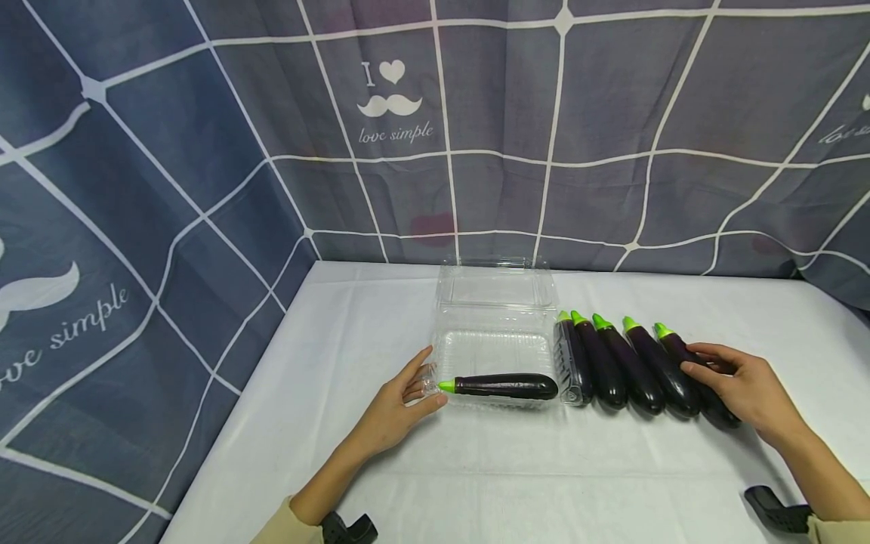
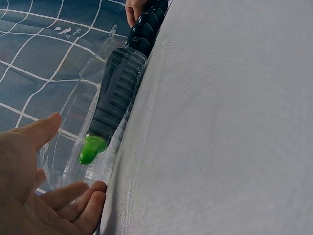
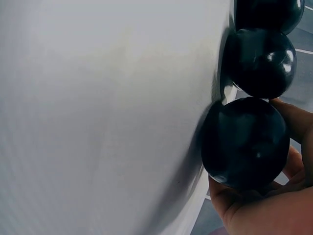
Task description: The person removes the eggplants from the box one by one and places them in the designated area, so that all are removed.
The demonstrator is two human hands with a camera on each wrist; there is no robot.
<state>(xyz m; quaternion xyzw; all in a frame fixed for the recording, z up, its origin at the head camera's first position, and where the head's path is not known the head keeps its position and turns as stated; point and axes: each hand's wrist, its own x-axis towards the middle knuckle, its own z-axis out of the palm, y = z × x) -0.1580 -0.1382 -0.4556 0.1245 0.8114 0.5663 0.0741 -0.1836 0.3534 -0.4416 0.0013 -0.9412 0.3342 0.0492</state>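
At the left end of a clear plastic clamshell box [image 1: 496,350], my left hand [image 1: 401,404] touches the rim with its thumb and fingers spread about the corner. Inside the box's front part lies a dark purple eggplant [image 1: 506,386], its green stem [image 2: 92,149] towards that hand. My right hand [image 1: 748,381] grips the rightmost eggplant [image 3: 246,143] of a row, thumb on one side and fingers on the other. Its rounded end faces the right wrist camera. Several other eggplants [image 1: 628,363] lie side by side between the box and this hand, green stems pointing away.
The box's lid [image 1: 496,287] stands folded back towards the curtain. Clear ridged plastic [image 1: 569,363] shows along the row's leftmost eggplant. A white cloth [image 1: 544,483] covers the table. Grid-patterned curtains [image 1: 503,128] close off the back and left sides.
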